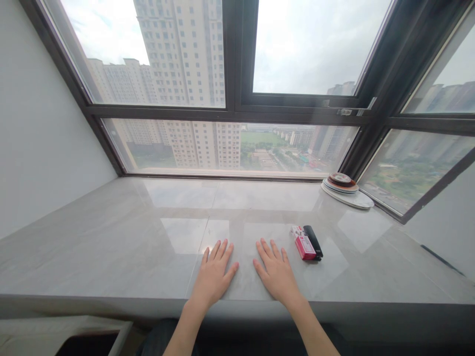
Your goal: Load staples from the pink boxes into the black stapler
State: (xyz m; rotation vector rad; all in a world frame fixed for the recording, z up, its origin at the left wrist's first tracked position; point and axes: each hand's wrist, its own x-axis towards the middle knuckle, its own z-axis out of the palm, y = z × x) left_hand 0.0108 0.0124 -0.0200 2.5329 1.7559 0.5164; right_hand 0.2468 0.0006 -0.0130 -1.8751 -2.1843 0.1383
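My left hand [215, 271] lies flat on the glossy pale stone sill [111, 247], fingers spread, holding nothing. Beside it, a short gap away, my right hand [275, 271] rests palm down in the same manner, also without anything in it. Just to the right of that hand sits a small pink and white box [305, 247]. A black stapler [313, 242] lies against the box's right side. Neither hand touches them.
A stack of plates [339, 185] stands in the back right corner by the dark window frame [230, 114]. A white wall [48, 123] borders the sill on the left. Below the front edge at left is a pale open-topped piece [74, 324] with a dark inside.
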